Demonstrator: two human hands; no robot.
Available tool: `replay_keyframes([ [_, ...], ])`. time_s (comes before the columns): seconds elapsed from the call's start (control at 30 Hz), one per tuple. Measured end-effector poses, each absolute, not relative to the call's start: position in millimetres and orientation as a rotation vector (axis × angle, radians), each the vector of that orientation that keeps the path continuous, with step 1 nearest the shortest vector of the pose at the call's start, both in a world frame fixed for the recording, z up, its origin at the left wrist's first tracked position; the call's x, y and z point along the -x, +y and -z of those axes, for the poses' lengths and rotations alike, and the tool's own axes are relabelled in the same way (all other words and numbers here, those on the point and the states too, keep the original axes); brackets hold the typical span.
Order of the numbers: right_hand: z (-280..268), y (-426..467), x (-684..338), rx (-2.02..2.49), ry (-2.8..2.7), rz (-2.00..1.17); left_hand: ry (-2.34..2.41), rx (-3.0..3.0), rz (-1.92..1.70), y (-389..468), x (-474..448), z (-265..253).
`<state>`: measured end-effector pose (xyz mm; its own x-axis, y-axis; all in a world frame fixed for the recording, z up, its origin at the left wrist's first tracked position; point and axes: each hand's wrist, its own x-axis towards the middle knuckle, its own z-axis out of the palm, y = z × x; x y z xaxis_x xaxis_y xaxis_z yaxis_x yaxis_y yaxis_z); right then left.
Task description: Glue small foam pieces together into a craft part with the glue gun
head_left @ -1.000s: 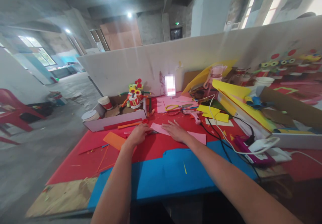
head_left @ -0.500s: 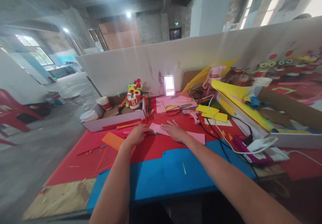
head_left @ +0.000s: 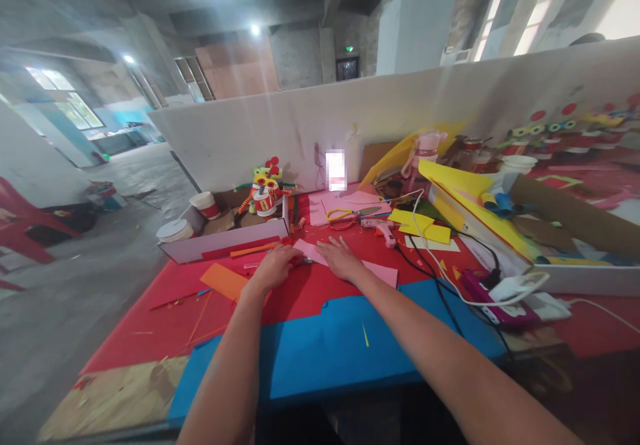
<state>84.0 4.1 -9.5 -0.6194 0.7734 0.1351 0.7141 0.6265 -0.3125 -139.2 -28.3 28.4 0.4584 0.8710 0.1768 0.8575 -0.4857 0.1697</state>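
A pink paper strip (head_left: 383, 274) lies on the red sheet in front of me. My right hand (head_left: 340, 258) rests flat on it, fingers stretched out and slightly apart. To its left, my left hand (head_left: 277, 265) is closed at the strip's left end. A slim grey metal piece (head_left: 307, 260) shows beside the left fingertips, under the paper's edge; its kind is hidden. An orange paper piece (head_left: 223, 280) lies left of my left wrist. Behind the hands are yellow-handled scissors (head_left: 350, 214) and a pink glue gun (head_left: 383, 230).
A shallow box (head_left: 235, 240) with paper cups and a cup figure stands at the back left. Yellow paper pieces (head_left: 425, 228), cables and a purple power strip (head_left: 500, 302) lie right. A larger box (head_left: 590, 278) is beyond. Blue sheet (head_left: 320, 345) covers the front edge.
My right hand has slid slightly left, and the pink strip's right end has shifted left too. My left hand stays almost in place.
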Motion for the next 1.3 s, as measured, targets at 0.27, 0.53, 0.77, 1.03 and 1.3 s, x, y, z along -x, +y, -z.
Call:
replay_keyframes([
  [0.27, 7.2, 11.9, -114.8, 1.179, -2.581, -0.357, 1.546, -2.618, -0.438, -25.0, 145.7, -25.2],
  [0.53, 21.4, -6.6, -145.3, 1.107, -2.638, -0.358, 1.583, -2.63, -0.386, -25.1, 145.3, -23.6],
  [0.77, 21.7, -6.8, -140.5, 1.147, -2.643, -0.317, 1.562, -2.639, -0.344, -27.5, 145.3, -27.2],
  [1.03, 24.0, -6.2, -141.5, 1.142, -2.674, -0.264, 1.549, -2.657, -0.324, -30.1, 137.7, -31.2],
  [1.3, 26.2, -4.6, -141.7, 1.138, -2.662, -0.271, 1.494, -2.626, -0.306, -31.3, 133.8, -33.6],
])
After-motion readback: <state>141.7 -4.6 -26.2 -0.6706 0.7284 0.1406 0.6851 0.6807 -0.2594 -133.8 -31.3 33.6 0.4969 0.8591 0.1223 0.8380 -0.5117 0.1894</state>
